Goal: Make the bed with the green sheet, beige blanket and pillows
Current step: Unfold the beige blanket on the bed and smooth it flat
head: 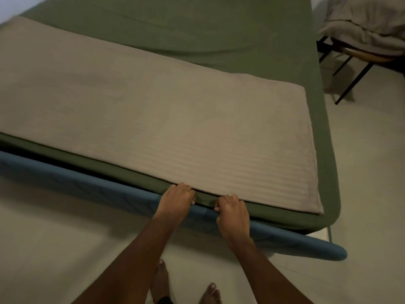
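While the folded beige ribbed blanket (153,119) is lying on the green fabric sheet (219,36), we are noting the left hand (177,196) and right hand (233,212) close together, both gripping its near hem; its long axis is running leftward, the right hand nearer its corner.

blanket (153,119) on sheet (197,29) (near half), L hand (177,199), R hand (232,210) at its edge, chair (363,56) far rt
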